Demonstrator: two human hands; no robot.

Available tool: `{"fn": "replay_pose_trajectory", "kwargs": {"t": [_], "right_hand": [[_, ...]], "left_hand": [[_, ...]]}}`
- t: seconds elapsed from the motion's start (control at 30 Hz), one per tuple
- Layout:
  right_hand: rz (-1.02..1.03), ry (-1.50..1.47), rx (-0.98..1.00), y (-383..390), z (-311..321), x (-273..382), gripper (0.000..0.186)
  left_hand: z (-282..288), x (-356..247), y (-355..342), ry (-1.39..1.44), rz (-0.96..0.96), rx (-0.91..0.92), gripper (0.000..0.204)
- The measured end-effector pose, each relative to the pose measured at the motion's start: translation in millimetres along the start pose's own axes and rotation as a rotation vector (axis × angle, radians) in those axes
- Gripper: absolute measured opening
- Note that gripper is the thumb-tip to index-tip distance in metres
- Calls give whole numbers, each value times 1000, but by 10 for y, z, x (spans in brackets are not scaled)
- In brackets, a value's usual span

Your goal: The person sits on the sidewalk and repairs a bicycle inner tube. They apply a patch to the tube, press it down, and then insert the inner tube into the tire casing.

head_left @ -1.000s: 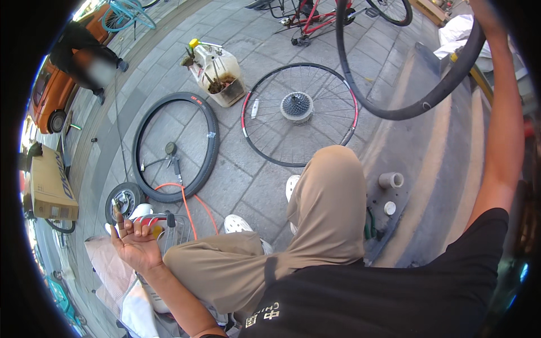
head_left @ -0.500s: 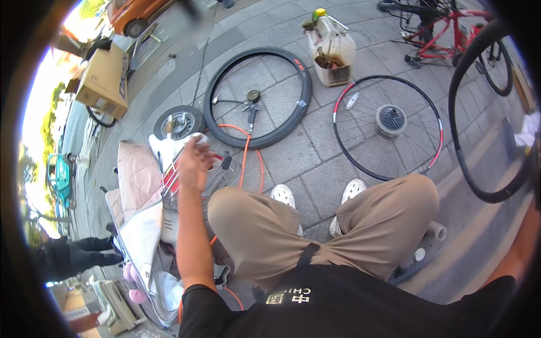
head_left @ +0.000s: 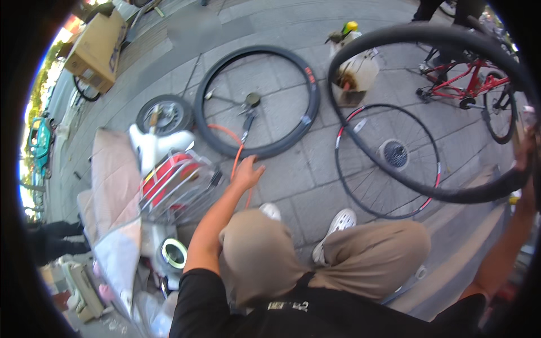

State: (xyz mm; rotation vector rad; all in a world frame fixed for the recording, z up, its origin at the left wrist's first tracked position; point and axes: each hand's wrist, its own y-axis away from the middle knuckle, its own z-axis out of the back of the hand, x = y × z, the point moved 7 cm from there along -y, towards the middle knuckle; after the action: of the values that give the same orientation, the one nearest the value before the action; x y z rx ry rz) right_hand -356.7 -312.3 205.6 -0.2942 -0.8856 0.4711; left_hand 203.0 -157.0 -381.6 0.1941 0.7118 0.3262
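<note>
Since the earlier frame, the left hand has been lowered toward the pavement and is seen with fingers loosely spread, holding nothing, over the orange hose at centre frame. At the right edge, a black tyre is gripped by the right hand, arching across the upper right. Beneath it lies a spoked wheel rim; another tyre lies upper centre, a wire basket at left.
</note>
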Motion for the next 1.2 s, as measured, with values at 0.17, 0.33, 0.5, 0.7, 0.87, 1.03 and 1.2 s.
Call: {"fn": "replay_pose_trajectory", "kwargs": {"t": [0.17, 0.33, 0.5, 0.7, 0.87, 1.03, 1.2], "right_hand": [[-167, -242, -73, 181, -652, -350, 44], [-266, -443, -183, 308, -883, -732, 54], [-84, -704, -279, 570, -889, -724, 59], [-223, -277, -520, 970, -817, -1590, 57], [-361, -357, -697, 1512, 23, -1980, 44], [-509, -255, -946, 2148, 1020, -2032, 39], [-684, -184, -1032, 2646, 1061, -1860, 46]], "left_hand": [[-160, -241, -516, -271, -93, 80, 74], [-471, -291, -888, -430, -167, 165, 80], [-475, -577, -1560, -187, -304, 214, 75], [-645, -1509, -2738, 741, 138, 289, 63], [-1037, -2447, -3358, 993, 264, 330, 83], [-1744, -2706, -3519, 1473, 129, 754, 83], [-1926, -3249, -3640, 1159, 195, 543, 97]]}}
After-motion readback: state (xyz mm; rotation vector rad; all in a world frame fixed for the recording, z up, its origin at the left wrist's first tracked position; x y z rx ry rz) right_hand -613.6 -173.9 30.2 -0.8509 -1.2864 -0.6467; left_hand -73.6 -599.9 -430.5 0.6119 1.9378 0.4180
